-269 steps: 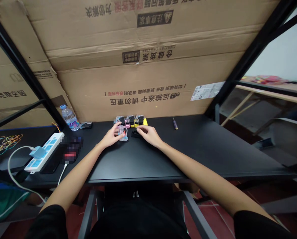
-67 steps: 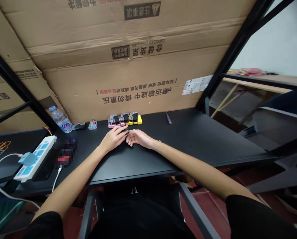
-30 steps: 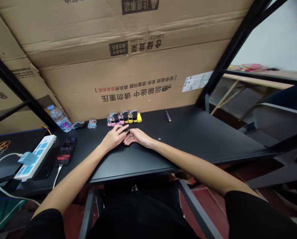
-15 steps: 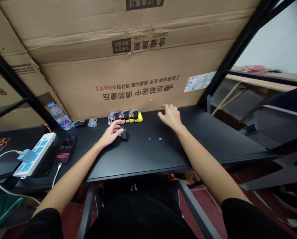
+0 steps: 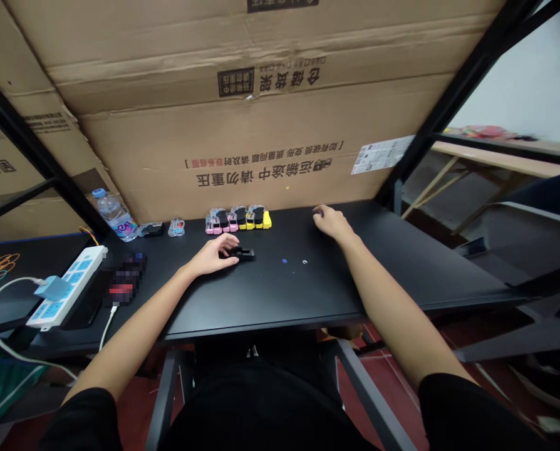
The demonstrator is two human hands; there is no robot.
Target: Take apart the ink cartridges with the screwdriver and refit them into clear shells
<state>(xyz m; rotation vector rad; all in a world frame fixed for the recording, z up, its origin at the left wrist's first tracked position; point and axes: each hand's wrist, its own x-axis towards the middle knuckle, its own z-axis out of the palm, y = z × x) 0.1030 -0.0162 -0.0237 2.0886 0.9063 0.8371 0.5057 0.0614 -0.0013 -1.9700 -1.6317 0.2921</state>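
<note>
My left hand (image 5: 217,254) is closed around one end of a small black object (image 5: 245,254), whose other end points right over the black table. Near the cardboard at the back, my right hand (image 5: 331,220) has its fingers curled inward on something dark and too small to name. Behind my left hand stands a row of small toy-like pieces, with pink ones (image 5: 217,227) on the left and yellow ones (image 5: 267,219) on the right, black parts among them. A blue dot (image 5: 284,260) and a small white piece (image 5: 304,262) lie between my hands.
At the left are a water bottle (image 5: 115,216), a white power strip (image 5: 68,285) with a plug and cable, and a phone (image 5: 124,279). Small packets (image 5: 176,227) lie by the bottle. Cardboard (image 5: 261,131) walls the table's back, and black shelf posts rise at both sides.
My left hand has turned the black object from pointing toward me to lying sideways. My right hand has moved slightly right, and its spread fingers have curled in.
</note>
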